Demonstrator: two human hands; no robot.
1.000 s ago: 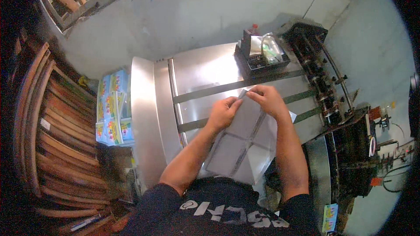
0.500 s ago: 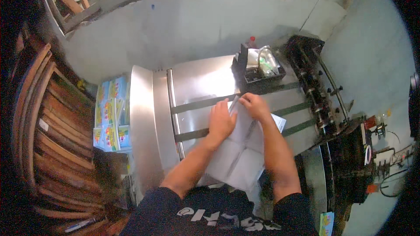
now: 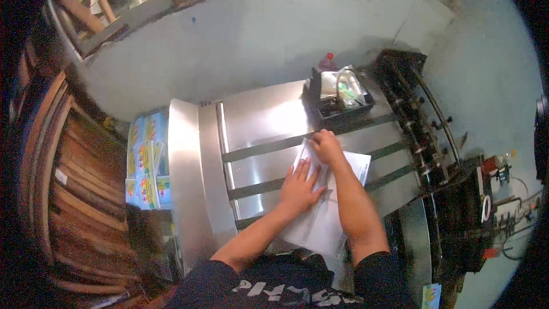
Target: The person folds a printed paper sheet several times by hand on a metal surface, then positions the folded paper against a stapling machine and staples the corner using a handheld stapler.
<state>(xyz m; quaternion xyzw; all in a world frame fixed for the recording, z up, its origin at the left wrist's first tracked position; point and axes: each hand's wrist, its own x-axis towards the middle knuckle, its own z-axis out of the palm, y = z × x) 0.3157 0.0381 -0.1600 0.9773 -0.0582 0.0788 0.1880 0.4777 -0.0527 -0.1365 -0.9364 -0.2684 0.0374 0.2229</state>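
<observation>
A thin, whitish, creased sheet [image 3: 320, 230] lies at a slant on the metal table in front of me; whether it is paper or plastic film I cannot tell. My left hand [image 3: 300, 190] rests flat on its left part, fingers apart. At the sheet's far end, my right hand [image 3: 327, 147] has its fingers curled closed on the edge; the fingertips are partly hidden. To the right of my right forearm, a white piece with small printing [image 3: 358, 166] shows at the sheet's side.
Dark belts [image 3: 260, 147] cross the shiny table [image 3: 257, 120]. A black box of bottles and odds and ends [image 3: 343, 100] stands at the back, beside a dark roller mechanism [image 3: 414, 131]. Colourful printed packs [image 3: 146, 160] are stacked left, past a raised metal panel [image 3: 184, 160]. Wooden slats [image 3: 86, 177] stand far left.
My left hand has slid nearer to me and spread flat on the sheet. My right hand stays at the far end, its fingers more curled. The printed piece shows more at the right.
</observation>
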